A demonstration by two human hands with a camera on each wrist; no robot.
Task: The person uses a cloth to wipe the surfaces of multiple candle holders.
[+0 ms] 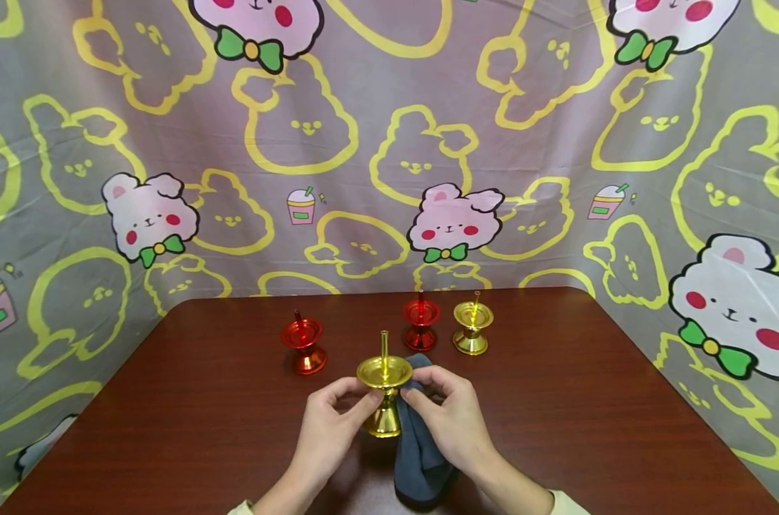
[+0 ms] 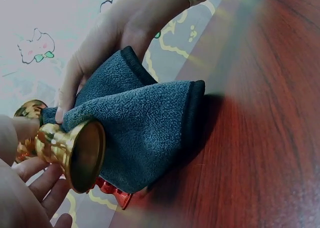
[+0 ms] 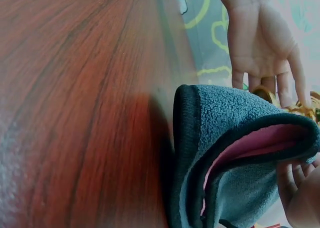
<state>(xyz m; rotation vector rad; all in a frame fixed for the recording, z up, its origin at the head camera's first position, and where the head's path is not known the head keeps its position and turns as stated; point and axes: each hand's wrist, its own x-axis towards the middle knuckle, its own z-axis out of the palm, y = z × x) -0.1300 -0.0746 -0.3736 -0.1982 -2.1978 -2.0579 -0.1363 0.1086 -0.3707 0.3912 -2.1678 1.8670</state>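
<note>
Gold candle holder (image 1: 385,390): held upright just above the worktop (image 1: 170,400), between the two hands, near the front edge; its dish and thin spike point up, its flared foot hangs below the fingertips.
Left hand (image 1: 327,422): comes in from the lower left; thumb and fingers (image 1: 357,400) curl round the stem under the dish, pinching it from the left side.
Right hand (image 1: 450,415): comes in from the lower right, palm down; its fingers grip a grey cloth (image 1: 418,443) and press it against the right side of the stem.
Grey cloth: folded, with a black hem; it trails from the right hand's fingertips back under the palm and down onto the worktop.
Holder and cloth: touching at the stem, as the left wrist view shows (image 2: 75,148).
Red candle holders: one (image 1: 305,345) behind the left hand, one (image 1: 420,323) behind the cloth, both standing apart.
Second gold candle holder (image 1: 471,327): stands just beside the right red one.
</note>
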